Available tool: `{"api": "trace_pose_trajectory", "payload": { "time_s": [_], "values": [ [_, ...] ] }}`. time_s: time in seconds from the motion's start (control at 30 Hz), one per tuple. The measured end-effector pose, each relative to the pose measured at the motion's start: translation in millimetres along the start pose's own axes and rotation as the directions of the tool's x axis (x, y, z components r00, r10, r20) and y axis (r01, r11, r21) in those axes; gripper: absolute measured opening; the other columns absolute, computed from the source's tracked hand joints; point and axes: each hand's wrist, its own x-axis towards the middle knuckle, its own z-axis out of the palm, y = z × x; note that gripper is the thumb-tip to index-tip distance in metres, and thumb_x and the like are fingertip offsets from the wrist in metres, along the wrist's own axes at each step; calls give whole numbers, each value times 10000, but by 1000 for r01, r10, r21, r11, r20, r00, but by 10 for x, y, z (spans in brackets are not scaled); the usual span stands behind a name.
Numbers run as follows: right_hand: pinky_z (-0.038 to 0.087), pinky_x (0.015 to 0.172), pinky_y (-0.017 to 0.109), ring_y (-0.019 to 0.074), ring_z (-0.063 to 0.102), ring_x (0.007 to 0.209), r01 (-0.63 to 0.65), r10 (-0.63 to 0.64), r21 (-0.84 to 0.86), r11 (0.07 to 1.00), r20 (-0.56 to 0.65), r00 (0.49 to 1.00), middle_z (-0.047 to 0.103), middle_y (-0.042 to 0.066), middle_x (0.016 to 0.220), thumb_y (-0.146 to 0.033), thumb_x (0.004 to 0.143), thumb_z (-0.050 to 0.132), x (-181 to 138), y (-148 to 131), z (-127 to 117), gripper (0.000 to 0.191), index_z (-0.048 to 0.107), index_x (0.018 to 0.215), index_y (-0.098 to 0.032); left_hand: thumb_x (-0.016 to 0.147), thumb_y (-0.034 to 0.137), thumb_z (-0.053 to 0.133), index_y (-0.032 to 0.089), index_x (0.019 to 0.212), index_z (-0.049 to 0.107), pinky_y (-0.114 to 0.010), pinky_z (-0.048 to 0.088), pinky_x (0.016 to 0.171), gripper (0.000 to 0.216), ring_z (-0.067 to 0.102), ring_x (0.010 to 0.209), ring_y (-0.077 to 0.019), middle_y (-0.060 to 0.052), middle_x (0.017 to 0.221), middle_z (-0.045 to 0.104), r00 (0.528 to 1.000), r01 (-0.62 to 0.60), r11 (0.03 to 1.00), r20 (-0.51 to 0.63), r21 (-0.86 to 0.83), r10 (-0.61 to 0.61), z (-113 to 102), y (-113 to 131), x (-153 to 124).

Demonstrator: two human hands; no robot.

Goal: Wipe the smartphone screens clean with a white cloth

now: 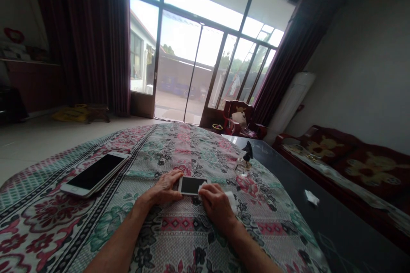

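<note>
A small white phone (191, 186) lies screen up on the flowered cloth (192, 230). My left hand (165, 190) rests on its left end, fingers pressed down and holding it in place. My right hand (218, 202) is closed on a white wipe (231, 199) and presses it against the phone's right end.
A larger white phone (94, 173) lies at the left on the cloth. A small glass spray bottle (244, 162) with a dark top stands behind my right hand. A crumpled white wad (311, 197) lies on the dark table (336, 226) at the right. A red sofa (346, 158) runs along the right wall.
</note>
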Motion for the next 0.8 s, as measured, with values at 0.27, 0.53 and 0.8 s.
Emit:
{"api": "trace_pose_trajectory", "payload": {
  "time_s": [0.27, 0.53, 0.8],
  "values": [
    [397, 883, 298, 172, 516, 940, 42, -42, -2, 999, 7, 999, 631, 18, 951, -176, 918, 460, 104, -181, 84, 179, 628, 908, -238, 668, 424, 638, 196, 1226, 555, -363, 312, 1077, 608, 397, 1314, -295, -92, 1415, 468, 1000, 0, 1000, -23, 22, 0, 6, 43, -10],
    [406, 808, 273, 178, 526, 887, -186, 180, -47, 981, -101, 978, 610, 24, 889, -88, 777, 539, 36, -1, 3, 150, 613, 818, -212, 682, 408, 620, 181, 1235, 550, -354, 332, 1067, 602, 416, 1305, -281, -105, 1403, 484, 1000, -23, 999, -17, 43, 24, 51, -37, 29],
    [395, 818, 268, 176, 523, 914, -256, 244, -96, 962, -126, 962, 616, 17, 928, -142, 856, 520, -3, 69, 1, 126, 616, 847, -222, 677, 475, 628, 197, 1249, 556, -362, 344, 1075, 641, 424, 1303, -298, -92, 1403, 493, 999, -23, 999, -28, 41, 24, 69, -95, 45]
  ]
}}
